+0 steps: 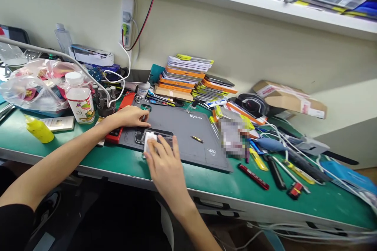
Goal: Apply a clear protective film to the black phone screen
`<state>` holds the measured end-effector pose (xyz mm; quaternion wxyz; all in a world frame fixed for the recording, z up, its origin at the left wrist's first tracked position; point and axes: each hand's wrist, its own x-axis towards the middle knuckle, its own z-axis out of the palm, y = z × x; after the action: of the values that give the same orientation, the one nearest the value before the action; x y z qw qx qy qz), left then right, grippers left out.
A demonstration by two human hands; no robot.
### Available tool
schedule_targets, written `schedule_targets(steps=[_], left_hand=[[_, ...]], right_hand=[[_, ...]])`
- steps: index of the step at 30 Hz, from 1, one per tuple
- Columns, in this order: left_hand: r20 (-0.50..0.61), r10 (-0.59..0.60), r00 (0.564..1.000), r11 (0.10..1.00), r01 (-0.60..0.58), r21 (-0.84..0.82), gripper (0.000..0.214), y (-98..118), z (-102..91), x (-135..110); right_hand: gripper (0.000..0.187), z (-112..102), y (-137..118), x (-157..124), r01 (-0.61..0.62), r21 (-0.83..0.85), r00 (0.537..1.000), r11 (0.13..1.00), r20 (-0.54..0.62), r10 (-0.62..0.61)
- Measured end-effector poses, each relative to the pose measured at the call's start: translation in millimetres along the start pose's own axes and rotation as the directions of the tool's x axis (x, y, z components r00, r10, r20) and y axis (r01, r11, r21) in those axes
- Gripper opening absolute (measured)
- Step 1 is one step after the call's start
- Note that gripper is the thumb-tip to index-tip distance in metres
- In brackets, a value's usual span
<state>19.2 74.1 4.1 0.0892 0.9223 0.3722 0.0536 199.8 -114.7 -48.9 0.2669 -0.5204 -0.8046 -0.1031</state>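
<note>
A dark phone-like device (160, 131) with a glossy surface lies near the front left of the grey work mat (182, 125). My right hand (167, 164) is over its front edge, thumb and index finger on a small white block or folded wipe (149, 138); its other fingers stretch across the device. My left hand (132, 117) rests at the device's far left corner with curled fingers, and what they hold, if anything, is hidden. Just below the left wrist is a red device with buttons (114, 135). A small brass-coloured tool (197, 139) lies on the mat.
On the left stand a yellow squeeze bottle (40, 129), a white-capped bottle (79, 100) and a plastic bag (32, 86). Phone boxes or cases (184, 74) are stacked at the back. A red pen-like tool (253, 176), cutters and cables crowd the right. A shelf (235, 2) overhangs.
</note>
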Motion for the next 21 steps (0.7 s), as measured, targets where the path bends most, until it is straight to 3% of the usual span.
schedule_targets(steps=[6, 11, 17, 21], left_hand=[[0.003, 0.015, 1.000, 1.000, -0.015, -0.025, 0.034, 2, 2.6, 1], [-0.022, 0.020, 1.000, 0.999, -0.021, -0.050, 0.036, 0, 9.3, 0], [-0.029, 0.035, 0.999, 0.998, -0.037, -0.053, 0.037, -2, 11.0, -1], [-0.058, 0.043, 0.997, 0.999, -0.045, -0.028, 0.027, -1, 8.5, -1]], right_hand=[[0.039, -9, 53, -34, -0.014, -0.026, 0.998, 1.000, -0.068, 0.013], [0.032, -13, 73, -35, -0.004, 0.137, 0.999, 0.991, -0.051, 0.012], [0.023, -37, 126, -9, 0.050, 0.280, 0.992, 0.959, 0.100, -0.081], [0.028, -53, 151, 32, -0.041, 0.193, 0.993, 0.980, 0.120, 0.018]])
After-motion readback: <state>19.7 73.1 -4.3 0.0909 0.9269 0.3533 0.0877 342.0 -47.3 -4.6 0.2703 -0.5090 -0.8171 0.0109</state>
